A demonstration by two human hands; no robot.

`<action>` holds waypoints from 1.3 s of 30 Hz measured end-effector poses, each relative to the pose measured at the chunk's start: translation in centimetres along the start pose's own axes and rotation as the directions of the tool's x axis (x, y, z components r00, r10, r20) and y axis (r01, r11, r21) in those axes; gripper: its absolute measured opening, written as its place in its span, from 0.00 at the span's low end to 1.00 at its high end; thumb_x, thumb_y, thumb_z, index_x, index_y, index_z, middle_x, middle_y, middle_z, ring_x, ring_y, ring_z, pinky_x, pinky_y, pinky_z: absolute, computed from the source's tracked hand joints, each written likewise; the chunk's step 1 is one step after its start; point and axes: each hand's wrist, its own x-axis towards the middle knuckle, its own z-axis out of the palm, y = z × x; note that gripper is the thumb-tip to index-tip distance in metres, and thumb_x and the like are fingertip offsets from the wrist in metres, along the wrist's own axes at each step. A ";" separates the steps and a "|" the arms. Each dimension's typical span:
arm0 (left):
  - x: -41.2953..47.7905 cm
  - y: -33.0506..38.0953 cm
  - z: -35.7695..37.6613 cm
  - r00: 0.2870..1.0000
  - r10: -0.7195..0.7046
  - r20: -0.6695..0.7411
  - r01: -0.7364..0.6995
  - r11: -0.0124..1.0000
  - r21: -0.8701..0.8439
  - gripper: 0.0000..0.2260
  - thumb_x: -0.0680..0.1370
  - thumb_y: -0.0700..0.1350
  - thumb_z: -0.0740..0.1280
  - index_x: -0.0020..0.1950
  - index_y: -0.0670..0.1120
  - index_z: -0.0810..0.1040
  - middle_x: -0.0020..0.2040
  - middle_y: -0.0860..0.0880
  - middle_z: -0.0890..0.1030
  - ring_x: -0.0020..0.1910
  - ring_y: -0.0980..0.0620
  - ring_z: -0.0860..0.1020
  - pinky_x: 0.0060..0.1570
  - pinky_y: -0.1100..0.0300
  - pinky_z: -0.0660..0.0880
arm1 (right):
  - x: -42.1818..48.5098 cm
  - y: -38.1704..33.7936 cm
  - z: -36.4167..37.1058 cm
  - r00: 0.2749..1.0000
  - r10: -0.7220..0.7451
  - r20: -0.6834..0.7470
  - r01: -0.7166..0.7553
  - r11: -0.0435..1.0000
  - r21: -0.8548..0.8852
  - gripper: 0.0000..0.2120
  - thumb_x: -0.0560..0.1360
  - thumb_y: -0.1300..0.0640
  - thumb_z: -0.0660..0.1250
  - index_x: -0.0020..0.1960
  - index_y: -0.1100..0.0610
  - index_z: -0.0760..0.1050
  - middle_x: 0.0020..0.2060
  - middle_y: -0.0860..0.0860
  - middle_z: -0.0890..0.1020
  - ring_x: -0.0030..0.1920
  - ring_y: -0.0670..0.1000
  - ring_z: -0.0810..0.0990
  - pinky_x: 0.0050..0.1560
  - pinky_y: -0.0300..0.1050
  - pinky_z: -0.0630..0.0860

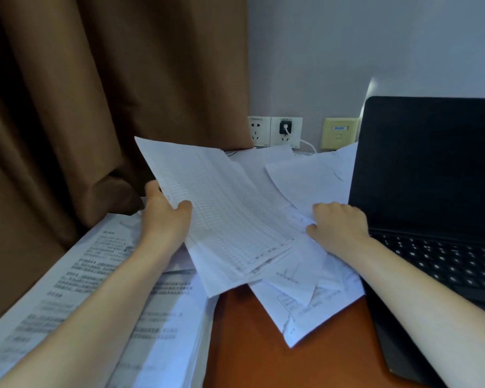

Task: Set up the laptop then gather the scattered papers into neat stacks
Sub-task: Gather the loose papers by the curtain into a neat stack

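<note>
Nearest to me, at lower left, lies a thick stack of printed pages, reasonably squared. Laptop stands open on the right, screen dark; set-up appears done. Loose papers lie fanned and overlapping on the desk, between stack and laptop.

My left hand pinches the left edge of a tabular sheet, thumb on top, sheet raised and tilted. My right hand sits knuckles-up on the loose papers beside the keyboard, fingers curled; I cannot tell whether it grips a sheet or only presses.

Assessment: the sheets are light, limp, slippery against each other and easily creased. Take them by opposite long edges and tap them square.
</note>
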 end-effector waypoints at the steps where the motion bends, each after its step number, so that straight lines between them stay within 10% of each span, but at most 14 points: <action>1: 0.0 0.0 0.0 1.000 0.005 -0.006 -0.005 1.000 0.007 0.18 0.77 0.37 0.62 0.66 0.45 0.64 0.53 0.49 0.76 0.53 0.47 0.76 0.55 0.50 0.75 | 0.1 0.0 0.0 1.000 0.019 0.004 -0.019 1.000 -0.007 0.04 0.78 0.56 0.58 0.47 0.55 0.69 0.49 0.52 0.78 0.45 0.54 0.74 0.40 0.43 0.64; 6: 0.1 -0.3 -0.2 1.000 -0.027 0.000 0.027 0.999 0.031 0.17 0.77 0.39 0.63 0.65 0.45 0.65 0.50 0.50 0.76 0.51 0.48 0.77 0.52 0.52 0.75 | 0.1 0.2 -0.1 0.996 0.073 -0.047 -0.077 0.993 -0.087 0.09 0.76 0.66 0.59 0.53 0.57 0.73 0.48 0.51 0.79 0.48 0.53 0.79 0.37 0.42 0.64; 12: -0.2 -0.4 0.0 0.993 -0.094 0.077 0.086 0.992 0.092 0.24 0.76 0.42 0.68 0.70 0.44 0.63 0.41 0.52 0.75 0.48 0.49 0.77 0.50 0.56 0.73 | -0.3 0.1 0.0 0.973 0.049 -0.223 -0.053 0.999 -0.013 0.18 0.75 0.67 0.61 0.32 0.55 0.57 0.28 0.48 0.63 0.34 0.52 0.67 0.26 0.39 0.52; 18: -0.6 -0.4 0.1 0.985 -0.097 0.139 0.068 0.977 0.201 0.23 0.76 0.41 0.67 0.69 0.47 0.63 0.42 0.40 0.78 0.42 0.46 0.78 0.42 0.55 0.73 | -0.2 -0.2 1.1 0.890 -0.143 -0.434 0.177 0.983 0.039 0.35 0.38 0.76 0.75 0.25 0.54 0.54 0.26 0.43 0.42 0.19 0.48 0.51 0.33 0.28 0.44; 21: -0.6 -0.4 0.1 0.985 -0.089 0.146 0.053 0.971 0.234 0.20 0.76 0.41 0.66 0.66 0.48 0.65 0.42 0.37 0.79 0.45 0.42 0.80 0.46 0.52 0.75 | -0.7 -0.4 0.8 0.934 -0.200 -0.296 0.192 0.980 -0.057 0.38 0.40 0.73 0.76 0.26 0.53 0.48 0.24 0.44 0.44 0.21 0.45 0.45 0.31 0.29 0.44; 24: -0.6 -0.4 0.2 0.984 -0.080 0.158 0.038 0.966 0.254 0.19 0.77 0.42 0.66 0.66 0.49 0.65 0.41 0.37 0.79 0.44 0.43 0.80 0.45 0.53 0.76 | -0.9 -1.0 0.4 0.989 -0.057 -0.140 0.040 0.992 -0.120 0.21 0.68 0.66 0.70 0.32 0.54 0.58 0.27 0.47 0.59 0.30 0.48 0.67 0.27 0.38 0.51; 28: -0.6 -0.5 0.3 0.982 -0.069 0.176 0.019 0.963 0.269 0.19 0.77 0.42 0.66 0.65 0.49 0.65 0.36 0.42 0.75 0.39 0.46 0.78 0.38 0.57 0.73 | -1.7 -0.5 -0.7 0.992 -0.021 -0.125 0.000 0.987 -0.159 0.12 0.73 0.69 0.64 0.40 0.53 0.67 0.29 0.47 0.62 0.40 0.49 0.76 0.28 0.38 0.54; 31: -0.7 -0.5 0.2 0.981 -0.059 0.183 0.006 0.961 0.276 0.18 0.77 0.42 0.66 0.65 0.49 0.66 0.33 0.44 0.73 0.37 0.46 0.77 0.37 0.58 0.72 | -1.5 -0.6 -0.7 0.985 0.005 -0.171 -0.017 0.998 -0.065 0.23 0.67 0.70 0.68 0.31 0.54 0.56 0.26 0.47 0.59 0.26 0.47 0.61 0.26 0.38 0.51; 34: -0.6 -0.6 0.3 0.982 -0.059 0.180 0.008 0.962 0.273 0.18 0.77 0.41 0.66 0.64 0.49 0.66 0.32 0.45 0.72 0.35 0.47 0.76 0.34 0.59 0.71 | -1.8 -1.0 -1.5 0.942 -0.113 -0.315 0.127 0.992 0.024 0.34 0.40 0.77 0.72 0.26 0.54 0.51 0.22 0.46 0.48 0.20 0.46 0.49 0.32 0.30 0.44; 39: -0.1 -0.6 -0.3 0.987 -0.058 0.149 0.028 0.980 0.198 0.15 0.76 0.39 0.65 0.62 0.48 0.69 0.41 0.46 0.75 0.44 0.46 0.76 0.44 0.55 0.74 | -3.1 -5.6 -3.1 0.833 -0.281 -0.477 0.334 0.942 0.028 0.25 0.32 0.74 0.65 0.22 0.54 0.61 0.17 0.50 0.60 0.13 0.50 0.63 0.36 0.29 0.42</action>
